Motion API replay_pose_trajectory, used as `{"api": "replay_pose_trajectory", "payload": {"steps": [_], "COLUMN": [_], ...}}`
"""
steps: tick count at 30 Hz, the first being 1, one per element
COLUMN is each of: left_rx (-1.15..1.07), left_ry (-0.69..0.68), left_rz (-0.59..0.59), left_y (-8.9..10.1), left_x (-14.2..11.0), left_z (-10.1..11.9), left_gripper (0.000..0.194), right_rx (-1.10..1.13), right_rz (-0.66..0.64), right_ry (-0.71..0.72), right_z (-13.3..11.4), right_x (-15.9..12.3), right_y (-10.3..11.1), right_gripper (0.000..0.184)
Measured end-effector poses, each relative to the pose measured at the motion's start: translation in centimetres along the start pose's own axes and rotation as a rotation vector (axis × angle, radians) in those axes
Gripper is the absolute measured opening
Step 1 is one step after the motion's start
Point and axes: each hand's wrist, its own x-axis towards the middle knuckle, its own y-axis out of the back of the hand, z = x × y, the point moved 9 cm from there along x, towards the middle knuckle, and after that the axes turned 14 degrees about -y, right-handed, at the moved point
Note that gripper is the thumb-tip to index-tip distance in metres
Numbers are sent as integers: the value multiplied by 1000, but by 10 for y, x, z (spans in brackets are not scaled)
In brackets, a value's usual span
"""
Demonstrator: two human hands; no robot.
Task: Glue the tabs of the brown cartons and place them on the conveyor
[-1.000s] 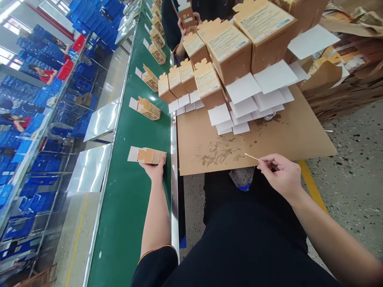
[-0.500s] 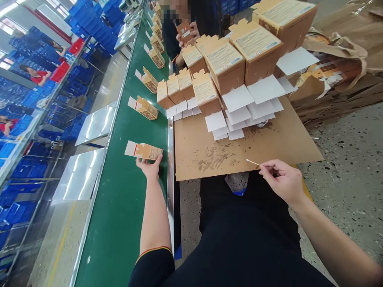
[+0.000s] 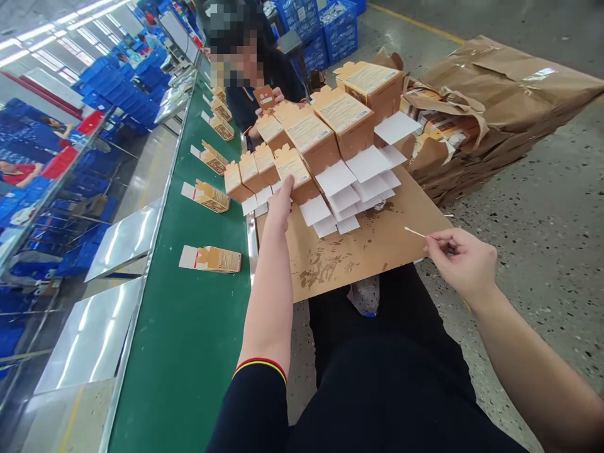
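Note:
My left hand (image 3: 282, 202) is at the near carton (image 3: 295, 165) of the stack. One digit, seemingly the thumb, lies against its side; the other fingers are hidden, so I cannot tell whether they grip it. My right hand (image 3: 460, 255) pinches a cotton swab (image 3: 415, 231) by one end, its white tip pointing left over the brown board (image 3: 377, 255). Tan cartons with scalloped top flaps and white lower flaps stand stacked on that board. Another carton (image 3: 219, 259) lies on the green conveyor belt (image 3: 189, 333), left of my forearm.
More cartons (image 3: 207, 196) sit spaced along the belt. Across the stack, a co-worker (image 3: 264, 63) holds a brown carton piece (image 3: 264, 97). A large paper-wrapped bundle (image 3: 509, 94), torn open, is at the right. Metal side tables (image 3: 104, 333) are beyond the belt.
My left hand has let go of the carton on the belt and moved up and right to the stack. The right hand still pinches the swab. The view has shifted.

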Motion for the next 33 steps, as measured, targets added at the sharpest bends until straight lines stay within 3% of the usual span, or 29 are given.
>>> {"api": "replay_pose_trajectory", "payload": {"steps": [2,5,10,14,17,20,23,26,28,33], "left_rx": [8,7,-106,-341,-384,-334,-304,-291,-277,-227], "left_ry": [96,121,130,113,135,150,166,194,220,181], "left_rz": [-18,28,-2,-45,-97,-82,-22,-7,-14,-35], "left_y": [-5,12,30,39,49,63,71,67,61,55], "left_x": [-6,-26,-74,-131,-176,-205,-215,-214,-213,-210], "left_z": [-7,-6,4,11,3,-15,-35,-50,-58,-58], "left_gripper": [49,41,41,54,62,73,84,89,90,85], "right_rx": [-48,-137,-373,-466,-477,-475,-340,-76,72,158], "right_rz": [-9,-82,-225,-279,-292,-272,-180,-157,-268,-523], "right_ry": [-7,-18,74,117,113,101,62,47,75,131], "right_z": [-8,-24,-57,-70,-71,-64,-50,-34,-31,-37], "right_x": [13,45,98,113,115,112,92,45,3,-77], "right_y": [-5,-24,-76,-110,-117,-102,-69,-51,-66,-136], "right_gripper": [15,3,15,25,26,18,11,5,10,17]}}
